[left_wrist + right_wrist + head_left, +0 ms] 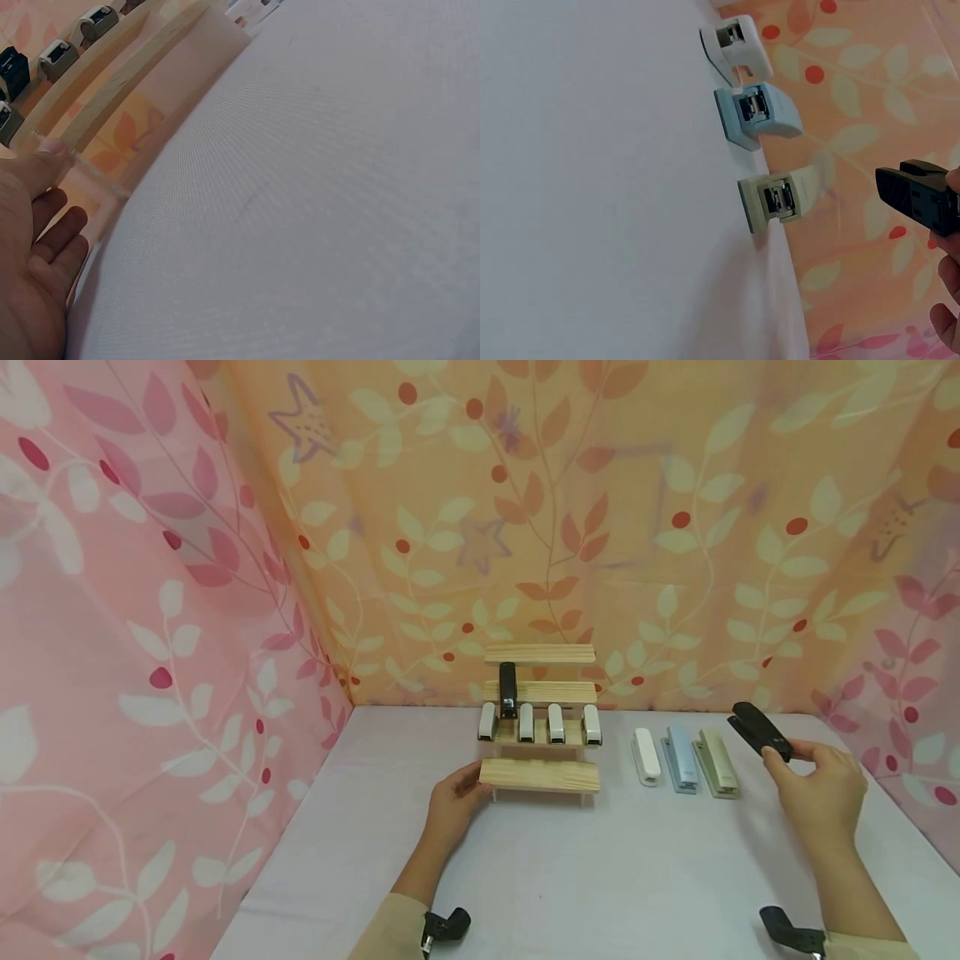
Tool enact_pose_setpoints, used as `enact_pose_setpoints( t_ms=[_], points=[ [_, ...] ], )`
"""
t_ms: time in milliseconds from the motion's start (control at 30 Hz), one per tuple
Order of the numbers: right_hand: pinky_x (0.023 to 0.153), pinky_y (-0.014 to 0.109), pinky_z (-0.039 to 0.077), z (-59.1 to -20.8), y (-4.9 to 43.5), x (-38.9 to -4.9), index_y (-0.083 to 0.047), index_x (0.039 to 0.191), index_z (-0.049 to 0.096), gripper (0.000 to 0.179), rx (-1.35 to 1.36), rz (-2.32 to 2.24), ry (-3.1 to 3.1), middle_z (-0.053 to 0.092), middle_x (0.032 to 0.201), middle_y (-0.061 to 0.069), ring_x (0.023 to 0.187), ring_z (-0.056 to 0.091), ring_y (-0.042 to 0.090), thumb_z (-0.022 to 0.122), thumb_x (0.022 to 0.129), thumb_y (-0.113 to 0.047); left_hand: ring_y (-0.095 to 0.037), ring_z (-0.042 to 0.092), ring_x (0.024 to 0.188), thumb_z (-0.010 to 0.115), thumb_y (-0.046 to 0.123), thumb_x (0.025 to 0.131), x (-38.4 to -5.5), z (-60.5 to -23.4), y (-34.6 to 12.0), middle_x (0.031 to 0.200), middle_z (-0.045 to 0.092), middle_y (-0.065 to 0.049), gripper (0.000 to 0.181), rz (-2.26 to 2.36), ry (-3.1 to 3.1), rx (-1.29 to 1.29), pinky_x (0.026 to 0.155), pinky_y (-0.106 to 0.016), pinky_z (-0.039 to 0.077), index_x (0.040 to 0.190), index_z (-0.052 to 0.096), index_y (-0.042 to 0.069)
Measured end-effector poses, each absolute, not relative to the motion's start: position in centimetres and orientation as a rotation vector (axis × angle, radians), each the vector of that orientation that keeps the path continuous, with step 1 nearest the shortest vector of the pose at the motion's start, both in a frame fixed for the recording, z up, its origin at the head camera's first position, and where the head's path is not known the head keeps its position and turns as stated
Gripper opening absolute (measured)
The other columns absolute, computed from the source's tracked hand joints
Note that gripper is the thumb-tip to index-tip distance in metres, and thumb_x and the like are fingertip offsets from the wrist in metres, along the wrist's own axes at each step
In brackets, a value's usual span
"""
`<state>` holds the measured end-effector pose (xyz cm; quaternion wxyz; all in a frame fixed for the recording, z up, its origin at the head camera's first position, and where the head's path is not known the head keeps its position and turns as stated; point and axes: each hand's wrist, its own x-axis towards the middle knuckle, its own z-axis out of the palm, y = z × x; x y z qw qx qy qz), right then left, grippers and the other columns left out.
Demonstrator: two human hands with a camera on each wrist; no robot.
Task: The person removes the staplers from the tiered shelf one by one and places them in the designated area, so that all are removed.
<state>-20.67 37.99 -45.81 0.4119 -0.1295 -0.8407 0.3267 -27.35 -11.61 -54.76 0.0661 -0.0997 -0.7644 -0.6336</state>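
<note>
Head view gives me what looks like a carrying step: the right hand [828, 785] pinches a black stapler [760, 731] in the air above the table [600, 881], just right of the pale green stapler [718, 764], while the left hand [453, 802] touches the left end of the wooden rack [538, 774]. I judge that the next move calls for a firm pinch, well clear of the standing staplers, and a steadied rack (it looks light enough to slide). Left wrist framing crops that hand, so I cannot tell whether it grips or merely leans there, and the right wrist view cuts off the held end.
</note>
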Motion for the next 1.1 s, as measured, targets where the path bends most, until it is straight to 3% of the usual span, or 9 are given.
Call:
enact_pose_setpoints(
  t_ms=[333,633,1100],
  points=[
    [0.096,0.059,0.029,-48.0,40.1,-20.8,0.011,0.115,0.07,0.04,-0.438,0.844,-2.224,0.067,0.114,0.035,0.114,0.049,0.048,0.074,0.091,-0.019,-0.028,0.062,0.128,0.081,0.022,0.088,-27.1,-54.3,-11.4,0.138,0.066,-0.012,0.054,-1.939,-2.271,-0.3,0.107,-0.037,0.052,0.137,0.064,0.007],
    [0.094,0.063,0.033,-49.6,41.4,-20.7,0.01,0.122,0.068,0.05,-0.51,0.89,-2.34,0.066,0.118,0.035,0.115,0.052,0.054,0.073,0.094,-0.032,-0.026,0.064,0.126,0.081,0.024,0.089,-27.1,-54.4,-11.5,0.137,0.066,-0.01,0.054,-1.91,-2.313,-0.279,0.103,-0.027,0.054,0.138,0.064,0.007],
    [0.078,0.051,0.036,-51.8,42.6,-21.1,0.007,0.12,0.068,0.052,-0.564,0.858,-2.435,0.068,0.117,0.033,0.11,0.056,0.053,0.073,0.094,-0.038,-0.029,0.062,0.128,0.08,0.018,0.089,-27.3,-54.8,-11.4,0.138,0.065,-0.013,0.053,-1.941,-2.291,-0.258,0.103,-0.027,0.054,0.138,0.063,0.005]
  ],
)
